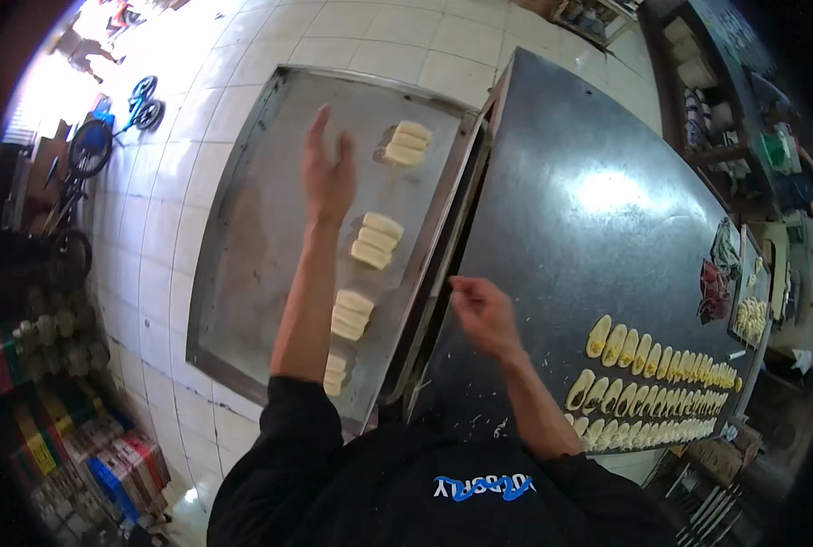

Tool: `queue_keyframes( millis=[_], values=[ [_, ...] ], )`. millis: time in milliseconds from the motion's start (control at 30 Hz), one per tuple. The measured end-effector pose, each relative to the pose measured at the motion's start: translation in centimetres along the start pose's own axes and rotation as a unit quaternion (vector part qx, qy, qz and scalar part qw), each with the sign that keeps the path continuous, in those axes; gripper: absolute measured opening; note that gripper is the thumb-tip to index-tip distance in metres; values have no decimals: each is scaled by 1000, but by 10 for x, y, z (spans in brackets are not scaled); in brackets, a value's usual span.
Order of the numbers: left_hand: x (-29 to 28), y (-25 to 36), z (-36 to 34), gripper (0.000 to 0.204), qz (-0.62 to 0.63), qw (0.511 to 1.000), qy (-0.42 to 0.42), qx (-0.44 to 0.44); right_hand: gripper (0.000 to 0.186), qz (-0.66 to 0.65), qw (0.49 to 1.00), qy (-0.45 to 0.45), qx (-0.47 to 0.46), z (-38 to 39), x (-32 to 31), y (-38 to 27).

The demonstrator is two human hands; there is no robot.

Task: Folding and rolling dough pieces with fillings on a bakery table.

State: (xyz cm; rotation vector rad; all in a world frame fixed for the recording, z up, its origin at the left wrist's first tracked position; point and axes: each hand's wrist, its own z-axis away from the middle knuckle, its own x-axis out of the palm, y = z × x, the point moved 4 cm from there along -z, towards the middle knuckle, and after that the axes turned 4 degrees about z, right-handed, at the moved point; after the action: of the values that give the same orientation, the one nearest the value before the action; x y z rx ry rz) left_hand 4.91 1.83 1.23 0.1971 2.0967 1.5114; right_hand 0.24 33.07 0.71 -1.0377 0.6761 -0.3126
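My left hand (328, 162) is raised over the large metal tray (242, 228), fingers apart and empty, just left of a group of pale rolled dough pieces (406, 143). Three more such groups, a middle one (376, 240), a lower one (352, 314) and one (334, 374) partly behind my left forearm, lie down the tray's right half. My right hand (484, 314) is over the left edge of the dark steel worktop (579, 137), fingers curled; whether they hold anything is hidden. Rows of oval dough pieces (643, 356), several with filling, lie right of that hand.
Cloths (714, 292) and a smaller tray of dough (750, 314) lie at the worktop's right. Bicycles (92, 146) stand on the tiled floor (169, 292) at left, near a person (82, 50). Stacked packages (119, 465) are at lower left, shelving (698, 109) at upper right.
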Motion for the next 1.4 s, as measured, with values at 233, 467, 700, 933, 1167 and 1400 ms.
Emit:
queue_keyframes(
  millis=[233, 467, 700, 933, 1167, 1400],
  values=[
    [-52, -9, 143, 36, 180, 852, -140, -471, 24, 97, 980, 32, -172, -110, 0, -45],
    [-15, -48, 121, 30, 142, 938, -7, -317, 30, 421, 850, -236, -214, -190, 120, -62],
    [-182, -30, 267, 32, 60, 888, -32, -454, 30, 268, 934, -163, -169, -88, 104, -88],
    [-155, -84, 346, 34, 96, 887, -38, -449, 24, 293, 889, -285, -207, 12, 233, -32],
    [-167, -73, 362, 39, 136, 889, 42, -435, 24, 366, 837, -363, -184, 40, 247, -32],
    [-169, 5, 298, 43, -252, 955, 71, -142, 28, 182, 940, -252, -139, 78, 118, -18]
  ],
)
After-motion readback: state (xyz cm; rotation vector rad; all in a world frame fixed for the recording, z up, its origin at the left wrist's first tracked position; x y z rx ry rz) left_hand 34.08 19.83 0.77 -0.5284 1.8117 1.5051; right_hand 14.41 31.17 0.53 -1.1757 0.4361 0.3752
